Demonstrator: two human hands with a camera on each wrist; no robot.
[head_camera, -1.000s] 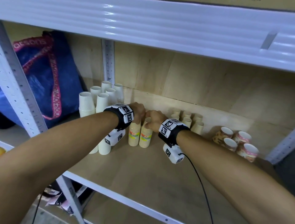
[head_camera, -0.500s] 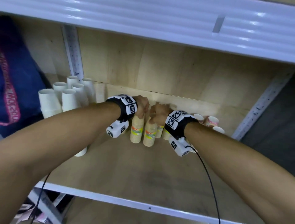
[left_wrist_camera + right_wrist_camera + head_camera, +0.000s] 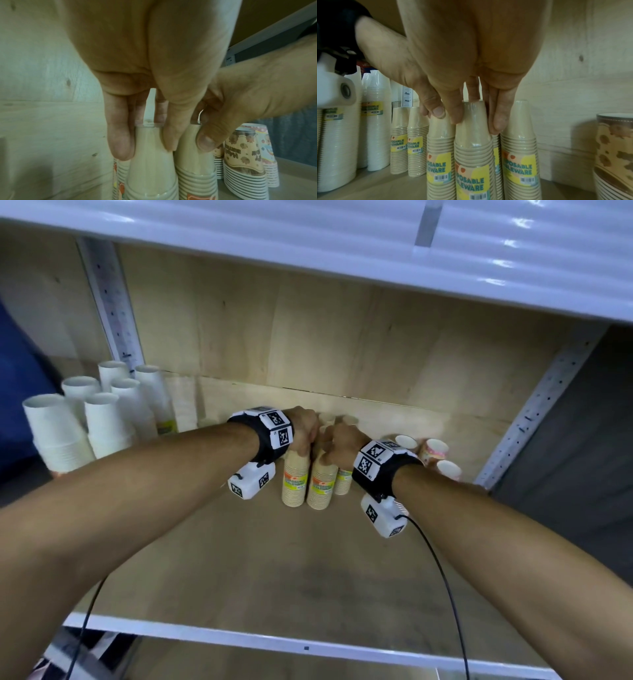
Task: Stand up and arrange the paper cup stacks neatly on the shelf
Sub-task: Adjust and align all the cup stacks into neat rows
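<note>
Plywood-lined shelf bay (image 3: 260,570) with white metal uprights and a white shelf overhead; both arms reach in to the back middle. Left hand (image 3: 305,430) comes down from above on the left tan cup stack (image 3: 295,479), fingers (image 3: 120,140) and thumb curled over the narrow top cup and pinching it on both sides, stack upright on the board. Right hand (image 3: 339,441) does the same on the right tan cup stack (image 3: 322,482), fingers (image 3: 499,119) down one side of the top and thumb down the other, also upright. The two held stacks stand just beside each other, sides touching or nearly so; the top-down pinch probably lets the person steer each tall stack without tipping it and set both flush with the tan row. More tan stacks (image 3: 518,155) stand directly past the fingers toward the back wall and to either side of the grip. Outward of the left hand is a cluster of taller white cup stacks (image 3: 102,422), bases up. Outward of the right hand are patterned cup stacks (image 3: 433,450), brown-spotted and pink-printed, close to the right upright. Labels: yellow-green sticker on the tan stacks reads "…POSABLE …LEWARE", likely "disposable tableware", with a barcode under it; the white stacks carry a similar yellow sticker, text too small to read. Printing on the patterned cups is inverted and illegible. Wrist bands show square black-and-white marker tags.
</note>
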